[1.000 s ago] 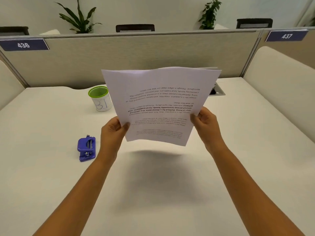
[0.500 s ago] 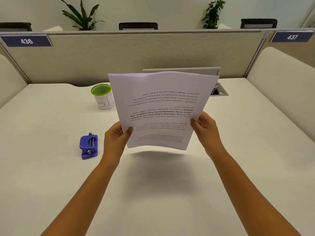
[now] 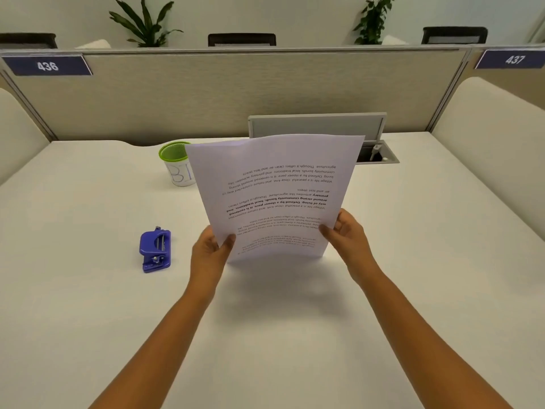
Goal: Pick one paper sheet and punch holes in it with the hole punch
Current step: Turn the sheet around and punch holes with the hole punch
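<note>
Paper sheet [image 3: 277, 184] stands nearly upright above the middle of the desk [image 3: 88, 305], held off the surface by both hands at its lower part, its printed text upside down to the camera. The left hand [image 3: 211, 252] pinches the sheet's left edge close to the lower left corner, thumb on the printed face and the other fingers behind it. The right hand [image 3: 346, 236] pinches the right edge a little higher, thumb likewise lying on the printed face. Most of the sheet rises above and beyond the two grips, bowing slightly, with its top edge leaning toward the desk's far edge; only a short strip hangs below the thumbs, its bottom edge clear of the surface, with a soft shadow beneath it.

The hole punch [image 3: 155, 249], blue, lies on the desk to the left of the left hand, apart from it and touched by neither hand. A white cup with a green rim [image 3: 177, 165] stands nearer the far edge, its right side hidden behind the sheet's upper left corner. A grey cable hatch [image 3: 317, 125] with its lid raised sits at the far edge behind the sheet, against the partition wall [image 3: 206, 93].
</note>
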Tool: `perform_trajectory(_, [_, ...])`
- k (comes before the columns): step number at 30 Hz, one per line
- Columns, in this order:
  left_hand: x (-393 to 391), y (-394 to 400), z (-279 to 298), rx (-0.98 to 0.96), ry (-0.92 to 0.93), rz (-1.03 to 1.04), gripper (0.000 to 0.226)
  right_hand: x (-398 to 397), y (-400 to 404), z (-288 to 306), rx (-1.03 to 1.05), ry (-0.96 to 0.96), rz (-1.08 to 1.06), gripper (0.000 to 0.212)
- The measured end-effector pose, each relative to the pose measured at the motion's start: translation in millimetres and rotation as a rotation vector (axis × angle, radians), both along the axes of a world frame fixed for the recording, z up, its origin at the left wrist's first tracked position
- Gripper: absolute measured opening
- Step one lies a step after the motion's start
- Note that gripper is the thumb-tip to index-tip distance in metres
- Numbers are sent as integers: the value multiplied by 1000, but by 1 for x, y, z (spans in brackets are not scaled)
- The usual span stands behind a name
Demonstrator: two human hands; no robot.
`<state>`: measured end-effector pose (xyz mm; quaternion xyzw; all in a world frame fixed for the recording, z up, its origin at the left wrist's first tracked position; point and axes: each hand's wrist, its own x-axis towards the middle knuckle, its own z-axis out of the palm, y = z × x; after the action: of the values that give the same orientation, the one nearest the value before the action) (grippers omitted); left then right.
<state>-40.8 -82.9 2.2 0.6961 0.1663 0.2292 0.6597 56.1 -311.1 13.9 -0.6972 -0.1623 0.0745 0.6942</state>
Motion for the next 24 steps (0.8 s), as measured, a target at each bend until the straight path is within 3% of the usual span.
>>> perform_trajectory(4, [-9, -3, -21, -58, 88, -4, 18, -9, -3, -31, -39, 64, 8, 18])
perform_trajectory(12, [-6, -1, -19, -193, 94, 55, 18, -5, -10, -48, -9, 142, -116, 14])
perform_trajectory(24, [-6, -23, -20, -457, 17, 30, 21, -11, 1, -46, 291, 476, -92, 17])
